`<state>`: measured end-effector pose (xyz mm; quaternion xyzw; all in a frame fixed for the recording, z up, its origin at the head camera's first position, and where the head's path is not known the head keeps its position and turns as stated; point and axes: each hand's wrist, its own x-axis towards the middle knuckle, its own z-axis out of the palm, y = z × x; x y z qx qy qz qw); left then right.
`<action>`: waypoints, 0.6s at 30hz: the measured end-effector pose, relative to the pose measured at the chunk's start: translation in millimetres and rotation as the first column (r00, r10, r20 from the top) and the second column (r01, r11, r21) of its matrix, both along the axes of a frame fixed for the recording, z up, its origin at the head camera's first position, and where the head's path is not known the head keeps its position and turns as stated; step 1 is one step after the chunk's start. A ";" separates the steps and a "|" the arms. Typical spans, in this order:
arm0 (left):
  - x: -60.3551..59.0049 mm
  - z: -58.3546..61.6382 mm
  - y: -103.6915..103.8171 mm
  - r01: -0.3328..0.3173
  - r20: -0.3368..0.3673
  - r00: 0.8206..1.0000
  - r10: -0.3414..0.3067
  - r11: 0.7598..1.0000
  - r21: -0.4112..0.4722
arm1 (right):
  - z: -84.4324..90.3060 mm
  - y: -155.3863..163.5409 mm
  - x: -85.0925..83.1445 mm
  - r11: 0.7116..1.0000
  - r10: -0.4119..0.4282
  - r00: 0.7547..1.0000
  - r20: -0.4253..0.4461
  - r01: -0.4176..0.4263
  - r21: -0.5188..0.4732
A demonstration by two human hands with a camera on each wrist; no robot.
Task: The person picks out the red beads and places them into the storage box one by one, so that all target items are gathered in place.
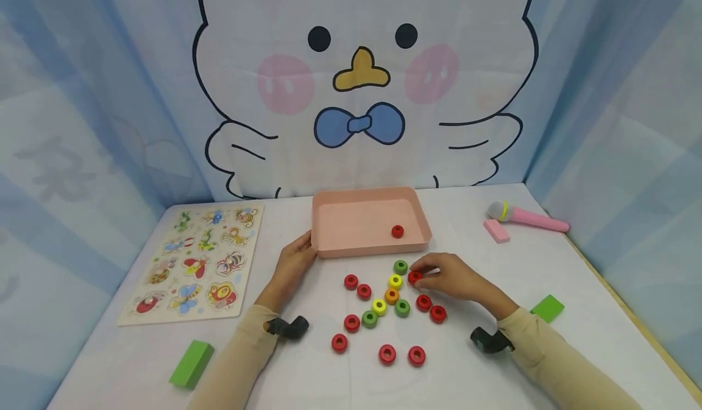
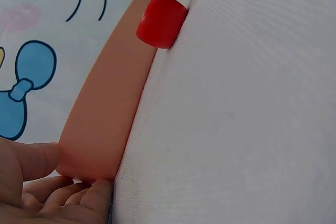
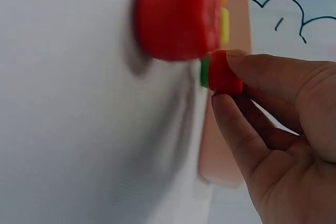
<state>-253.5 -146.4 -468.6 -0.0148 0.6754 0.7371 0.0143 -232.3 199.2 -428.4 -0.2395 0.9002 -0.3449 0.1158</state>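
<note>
At the back of the table lies a shallow pink tray (image 1: 340,253) with one red bead (image 1: 397,231) inside it. My left hand (image 1: 295,268) grips the tray's near left corner; in the left wrist view the thumb (image 2: 39,160) and curled fingers meet at its wall. My right hand (image 1: 454,277) pinches another red ring-shaped bead (image 3: 224,73) between thumb and fingertips, in front of the tray's right end. Around it on the cloth lie loose beads: a green bead (image 1: 401,267), a yellow bead (image 1: 395,281), an orange bead (image 1: 392,295) and several red ones.
A board with insect pictures (image 1: 197,264) lies at the left, with a green block (image 1: 192,364) nearer me. On the right are a pink toy microphone (image 1: 532,218), a pink block (image 1: 496,231) and a green piece (image 1: 548,308) partly behind my right sleeve.
</note>
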 end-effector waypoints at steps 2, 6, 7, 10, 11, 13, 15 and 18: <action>-0.3 -0.7 -0.5 0.000 0.000 1.000 0.000 1.000 0.001 | 7.4 -1.6 -5.8 1.000 -0.005 1.000 -0.018 0.005 0.003; -1.5 -1.4 -0.8 -0.010 0.015 1.000 0.010 1.000 0.006 | 24.8 -7.7 -26.8 0.999 -0.032 0.999 -0.043 0.033 0.007; -1.8 -1.7 -0.6 -0.011 0.023 1.000 0.011 1.000 0.002 | 28.6 -9.6 -33.3 0.999 -0.045 0.998 -0.045 0.045 0.004; -2.8 -2.3 0.0 -0.018 0.042 0.999 0.018 1.000 0.001 | 36.3 -16.4 -56.4 0.997 -0.083 0.996 -0.044 0.083 -0.002; -2.7 -2.6 -0.3 -0.023 0.045 0.999 0.023 1.000 0.001 | 37.7 -19.6 -64.8 0.995 -0.099 0.994 -0.043 0.099 0.001; -2.7 -2.7 -0.4 -0.032 0.044 0.999 0.032 0.999 0.004 | 37.4 -25.0 -82.0 0.992 -0.125 0.991 -0.037 0.125 0.013; -3.1 -3.3 -0.3 -0.036 0.026 0.999 0.036 0.999 0.016 | 35.0 -29.8 -98.1 0.988 -0.152 0.988 -0.028 0.153 0.036; -3.8 -3.6 0.5 -0.032 0.001 0.999 0.032 0.999 0.030 | 28.9 -35.0 -118.2 0.982 -0.171 0.985 -0.023 0.172 0.075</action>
